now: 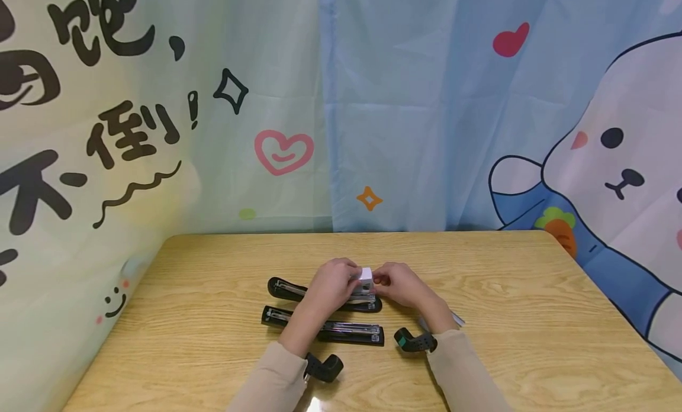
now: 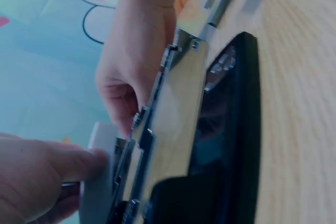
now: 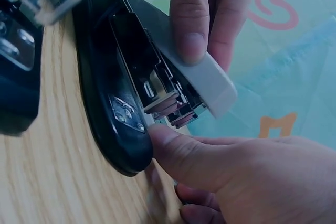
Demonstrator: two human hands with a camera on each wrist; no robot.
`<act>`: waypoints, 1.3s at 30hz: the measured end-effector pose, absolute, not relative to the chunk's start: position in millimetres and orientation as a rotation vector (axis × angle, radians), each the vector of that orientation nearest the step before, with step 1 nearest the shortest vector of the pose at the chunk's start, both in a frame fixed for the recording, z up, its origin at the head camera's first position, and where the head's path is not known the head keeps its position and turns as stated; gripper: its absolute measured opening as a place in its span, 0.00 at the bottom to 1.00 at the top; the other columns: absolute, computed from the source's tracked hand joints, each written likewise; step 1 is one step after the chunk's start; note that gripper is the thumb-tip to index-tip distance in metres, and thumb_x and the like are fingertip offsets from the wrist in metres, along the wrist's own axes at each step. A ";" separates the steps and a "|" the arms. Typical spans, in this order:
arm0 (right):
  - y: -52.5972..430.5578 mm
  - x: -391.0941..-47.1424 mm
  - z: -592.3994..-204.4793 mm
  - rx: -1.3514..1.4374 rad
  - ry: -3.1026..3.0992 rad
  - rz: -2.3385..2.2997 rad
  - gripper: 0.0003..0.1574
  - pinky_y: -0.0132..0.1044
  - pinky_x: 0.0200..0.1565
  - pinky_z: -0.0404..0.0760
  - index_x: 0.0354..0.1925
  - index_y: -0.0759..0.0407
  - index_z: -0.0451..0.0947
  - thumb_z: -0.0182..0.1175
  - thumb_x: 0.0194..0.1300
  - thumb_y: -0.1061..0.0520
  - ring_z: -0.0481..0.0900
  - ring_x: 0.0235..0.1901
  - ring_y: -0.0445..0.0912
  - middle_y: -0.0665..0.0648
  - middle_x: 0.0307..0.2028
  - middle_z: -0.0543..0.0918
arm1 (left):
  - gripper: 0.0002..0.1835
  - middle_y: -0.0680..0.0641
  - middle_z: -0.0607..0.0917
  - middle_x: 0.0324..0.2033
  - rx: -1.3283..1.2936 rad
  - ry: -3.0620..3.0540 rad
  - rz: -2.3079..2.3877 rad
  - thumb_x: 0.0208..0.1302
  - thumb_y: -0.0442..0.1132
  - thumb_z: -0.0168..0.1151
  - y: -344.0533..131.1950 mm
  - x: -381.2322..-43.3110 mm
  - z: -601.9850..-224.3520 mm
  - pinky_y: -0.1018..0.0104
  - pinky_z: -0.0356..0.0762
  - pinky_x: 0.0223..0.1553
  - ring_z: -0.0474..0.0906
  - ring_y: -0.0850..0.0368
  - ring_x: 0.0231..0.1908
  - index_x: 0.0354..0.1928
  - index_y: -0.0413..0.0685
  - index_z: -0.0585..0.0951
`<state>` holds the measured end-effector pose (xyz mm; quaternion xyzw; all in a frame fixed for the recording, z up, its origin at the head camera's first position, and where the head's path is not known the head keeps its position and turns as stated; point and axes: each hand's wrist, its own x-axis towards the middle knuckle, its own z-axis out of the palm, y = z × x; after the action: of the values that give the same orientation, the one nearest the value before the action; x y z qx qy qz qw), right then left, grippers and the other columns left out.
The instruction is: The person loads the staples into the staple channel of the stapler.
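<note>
On the table lies a stapler with a black base [image 1: 288, 289] and a white top cover [image 1: 366, 276]. My left hand [image 1: 334, 285] pinches the cover between thumb and fingers, and the jaw stands raised off the base in the right wrist view. At the stapler's front end is my right hand [image 3: 252, 166], fingers curled, thumb tip right at the base's edge beneath the metal nose [image 3: 167, 106]. I cannot tell whether it pinches something small there. Nearer me, roughly parallel, lies a second black stapler [image 1: 348, 332] with its metal parts exposed on top.
Silver strips [image 1: 457, 319] lie on the wooden table [image 1: 213, 341], partly behind the right forearm. A black camera mount sits on each wrist [image 1: 324, 367]. A printed curtain [image 1: 389, 134] hangs behind the table's far edge.
</note>
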<state>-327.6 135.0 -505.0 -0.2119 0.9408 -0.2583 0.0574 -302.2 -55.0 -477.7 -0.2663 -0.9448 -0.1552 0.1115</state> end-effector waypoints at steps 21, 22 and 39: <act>137.6 -328.1 -510.9 -0.667 2.860 -0.824 0.10 0.32 0.36 0.75 0.41 0.53 0.83 0.66 0.59 0.53 0.74 0.31 0.37 0.47 0.32 0.79 | 0.08 0.50 0.85 0.36 -0.751 -2.861 -0.541 0.60 0.41 0.66 -53.3 -303.8 -472.9 0.65 0.79 0.39 0.80 0.58 0.35 0.41 0.49 0.84; 137.7 -328.2 -510.7 -0.672 2.858 -0.821 0.11 0.33 0.36 0.75 0.41 0.53 0.83 0.66 0.59 0.53 0.74 0.31 0.37 0.47 0.32 0.79 | 0.09 0.50 0.85 0.36 -0.757 -2.866 -0.538 0.61 0.41 0.65 -54.1 -303.3 -471.8 0.65 0.79 0.40 0.81 0.57 0.36 0.42 0.49 0.84; 145.0 -320.9 -499.3 -0.747 2.833 -0.782 0.18 0.36 0.40 0.77 0.50 0.61 0.81 0.63 0.63 0.55 0.77 0.34 0.38 0.49 0.33 0.82 | 0.15 0.47 0.83 0.51 -0.691 -2.866 -0.702 0.66 0.43 0.59 -104.5 -304.2 -439.7 0.53 0.74 0.56 0.77 0.49 0.55 0.52 0.49 0.82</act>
<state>-320.9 145.0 -499.3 -0.2459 0.9329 -0.2576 0.0544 -304.2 -104.5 -439.7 -0.2278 -0.9442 -0.2314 0.0555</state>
